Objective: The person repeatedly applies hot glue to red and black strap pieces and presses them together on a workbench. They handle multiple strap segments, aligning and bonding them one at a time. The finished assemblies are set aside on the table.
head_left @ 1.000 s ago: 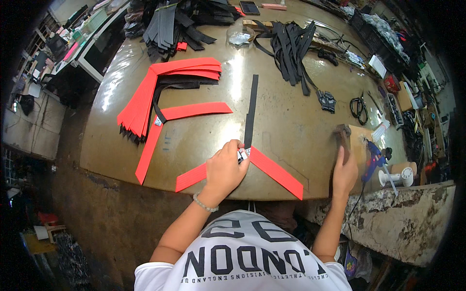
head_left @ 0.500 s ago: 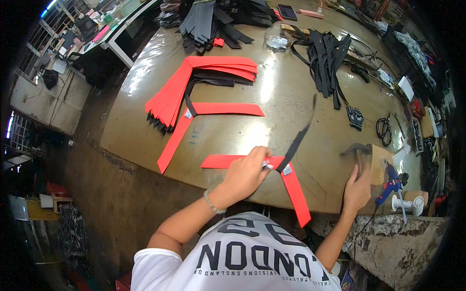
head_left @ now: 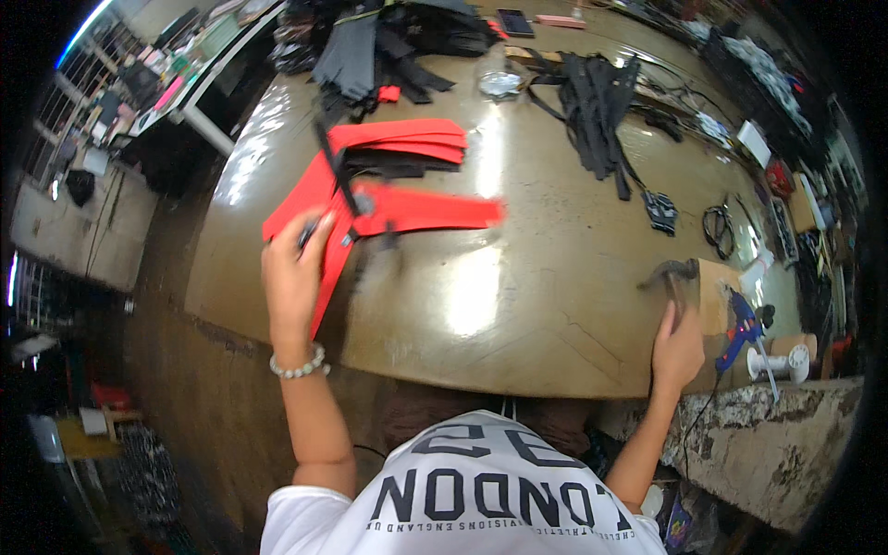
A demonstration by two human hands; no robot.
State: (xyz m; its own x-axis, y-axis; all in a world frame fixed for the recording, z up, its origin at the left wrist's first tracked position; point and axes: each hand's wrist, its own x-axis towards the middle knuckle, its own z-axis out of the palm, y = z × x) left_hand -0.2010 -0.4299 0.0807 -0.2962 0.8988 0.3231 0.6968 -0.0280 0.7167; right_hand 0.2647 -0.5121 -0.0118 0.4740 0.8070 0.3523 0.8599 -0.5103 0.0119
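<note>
My left hand [head_left: 296, 264] is closed on a red V-shaped strap piece [head_left: 421, 210], blurred by motion, with a black strip at its bend. It is over the left of the table, overlapping a similar red piece beneath, so the two are hard to tell apart. A small dark thing shows at my fingers, too unclear to name. Just beyond lies a fanned stack of red strap pieces [head_left: 398, 134] with dark ends. At the right table edge my right hand [head_left: 678, 351] grips the handle of a hammer [head_left: 676, 294], its dark head beside a wooden block [head_left: 718, 294].
A blue glue gun [head_left: 743, 330] and a white spool [head_left: 784, 363] are at the right edge. Black straps [head_left: 597, 111] and a black bundle [head_left: 356, 55] lie at the back, with a phone [head_left: 514, 22]. Black-handled scissors [head_left: 718, 229] rest at the right.
My left hand has carried the red strap piece from the front middle leftward and away from me, onto the other red pieces. My right hand stays with the hammer.
</note>
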